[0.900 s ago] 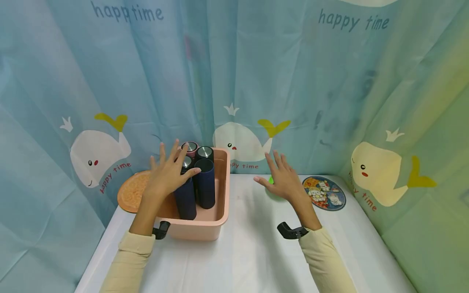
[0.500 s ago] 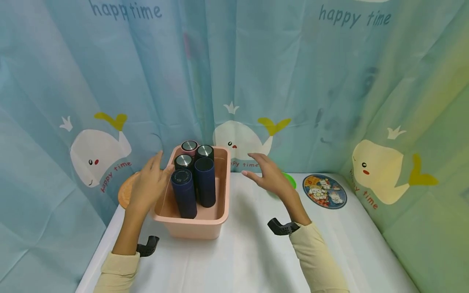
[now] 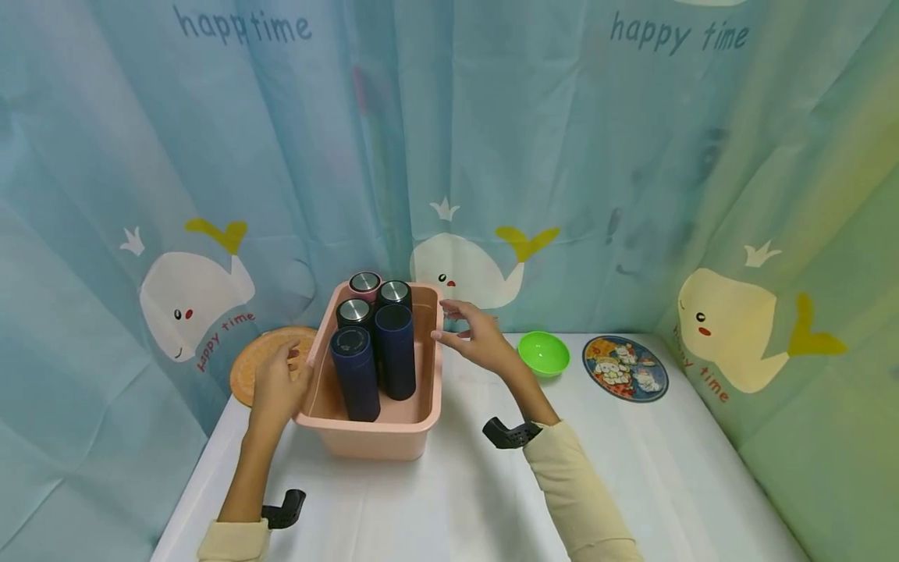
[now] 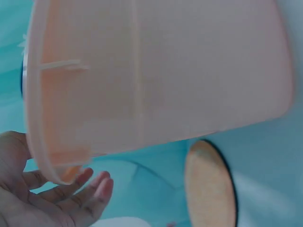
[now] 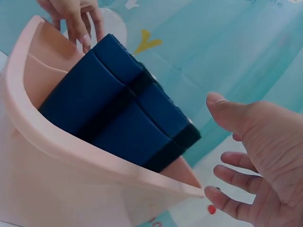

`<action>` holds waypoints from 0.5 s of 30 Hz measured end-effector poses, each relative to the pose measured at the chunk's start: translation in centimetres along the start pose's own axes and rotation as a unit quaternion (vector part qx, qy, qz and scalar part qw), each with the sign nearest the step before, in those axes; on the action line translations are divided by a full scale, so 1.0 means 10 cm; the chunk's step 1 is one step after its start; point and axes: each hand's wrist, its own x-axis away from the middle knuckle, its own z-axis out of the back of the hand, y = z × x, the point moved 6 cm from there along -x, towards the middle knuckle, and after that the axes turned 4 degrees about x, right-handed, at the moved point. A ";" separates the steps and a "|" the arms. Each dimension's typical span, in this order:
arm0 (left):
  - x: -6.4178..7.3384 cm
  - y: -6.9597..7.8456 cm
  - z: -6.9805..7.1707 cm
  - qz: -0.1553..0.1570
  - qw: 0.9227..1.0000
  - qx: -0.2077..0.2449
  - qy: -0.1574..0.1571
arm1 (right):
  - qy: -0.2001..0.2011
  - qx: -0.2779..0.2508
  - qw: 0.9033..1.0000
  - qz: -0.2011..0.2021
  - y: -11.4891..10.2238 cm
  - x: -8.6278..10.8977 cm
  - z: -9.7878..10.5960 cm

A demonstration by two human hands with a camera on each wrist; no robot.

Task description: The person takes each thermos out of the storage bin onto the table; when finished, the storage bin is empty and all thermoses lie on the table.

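Observation:
A pink plastic bin (image 3: 372,442) stands on the white table, holding several upright thermos bottles. Two are navy blue, a front one (image 3: 357,382) and one beside it (image 3: 396,355); behind are black ones (image 3: 394,295) with silver tops and a pink one (image 3: 364,286). My left hand (image 3: 277,390) is at the bin's left rim (image 4: 35,104), fingers loosely bent below the lip, thumb partly hidden by it. My right hand (image 3: 477,341) is by the right rim, thumb and fingers spread; in the right wrist view a small gap shows between its fingertips and the bin's edge.
A green bowl (image 3: 544,353) sits right of the right hand, with a round picture mat (image 3: 625,369) farther right. An orange round mat (image 3: 246,371) lies left of the bin, partly behind the left hand. A blue curtain (image 3: 492,156) hangs behind the table.
Both hands have come down from above: the left to the bin's left rim, the right leftward to its right rim. The green bowl is now uncovered. The bin and bottles have stayed in place.

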 end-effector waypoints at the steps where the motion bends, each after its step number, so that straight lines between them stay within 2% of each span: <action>1: 0.01 -0.03 -0.02 0.005 1.000 0.012 -0.001 | -0.003 -0.010 1.000 -0.001 0.00 0.00 -0.03; 7: 0.04 -0.13 -0.10 0.027 0.998 0.062 0.002 | -0.017 -0.040 0.999 0.000 0.00 -0.04 -0.18; 15: 0.00 -0.23 -0.15 0.055 0.994 0.090 0.022 | -0.021 -0.059 0.998 -0.003 0.01 -0.09 -0.32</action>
